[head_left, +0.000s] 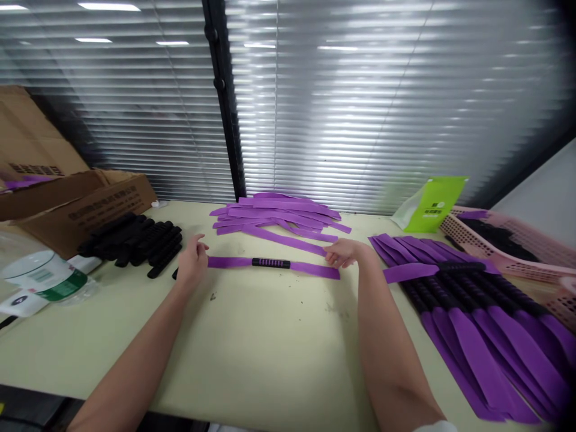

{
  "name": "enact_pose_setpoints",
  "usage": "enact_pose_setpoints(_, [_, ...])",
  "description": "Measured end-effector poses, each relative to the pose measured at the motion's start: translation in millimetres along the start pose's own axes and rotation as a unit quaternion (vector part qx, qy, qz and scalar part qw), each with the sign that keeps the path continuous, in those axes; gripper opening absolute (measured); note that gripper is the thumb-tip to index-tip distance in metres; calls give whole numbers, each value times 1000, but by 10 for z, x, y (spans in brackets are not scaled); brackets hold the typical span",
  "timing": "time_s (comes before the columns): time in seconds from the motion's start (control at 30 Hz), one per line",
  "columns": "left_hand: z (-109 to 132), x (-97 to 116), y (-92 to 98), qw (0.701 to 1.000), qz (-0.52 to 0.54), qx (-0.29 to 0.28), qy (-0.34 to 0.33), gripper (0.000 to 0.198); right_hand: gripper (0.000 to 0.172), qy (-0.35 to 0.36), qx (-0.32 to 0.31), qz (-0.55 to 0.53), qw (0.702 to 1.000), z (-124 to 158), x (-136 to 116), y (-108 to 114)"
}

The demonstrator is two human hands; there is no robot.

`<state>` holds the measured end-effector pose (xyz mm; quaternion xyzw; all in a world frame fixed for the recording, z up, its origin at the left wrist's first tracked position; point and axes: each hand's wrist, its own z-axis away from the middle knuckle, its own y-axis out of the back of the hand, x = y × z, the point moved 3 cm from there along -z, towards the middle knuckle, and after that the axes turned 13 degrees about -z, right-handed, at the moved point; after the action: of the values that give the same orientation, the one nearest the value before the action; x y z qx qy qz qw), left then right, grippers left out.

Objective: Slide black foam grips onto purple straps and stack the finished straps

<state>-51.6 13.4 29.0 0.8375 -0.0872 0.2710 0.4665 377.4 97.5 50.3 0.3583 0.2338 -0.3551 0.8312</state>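
Observation:
My left hand (pixel 192 261) is curled at the left, beside the pile of black ridged sleeves (pixel 153 243). The end of a black sleeve (pixel 175 274) pokes out from under it; the rest is hidden by the hand. My right hand (pixel 345 252) has its fingers drawn together at the end of a loose purple strip (pixel 288 241) that slants down from the heap. Between my hands, flat on the table, lies a purple strap (pixel 315 270) threaded through a slotted black sleeve (pixel 270 263). Its left end reaches my left hand.
A heap of purple strips (pixel 279 210) lies at the back. Finished-looking purple straps with black sleeves (pixel 486 300) are stacked at right, near a green pouch (pixel 434 204) and pink basket (pixel 508 240). Left are a cardboard box (pixel 108 204) and plastic cup (pixel 49 276).

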Motion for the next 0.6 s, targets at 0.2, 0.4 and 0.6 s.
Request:
enact_pose_setpoints(0.2, [-50, -42, 148, 991, -6, 133, -29, 36, 32, 112, 132, 76, 982, 20, -190, 19])
enact_pose_setpoints(0.4, [-123, -137, 210, 986, -124, 110, -24, 38, 26, 239, 157, 107, 952, 108, -442, -157])
enact_pose_setpoints(0.6, [7, -36, 74, 952, -301, -3, -55, 67, 25, 388, 61, 24, 919, 204, -689, -425])
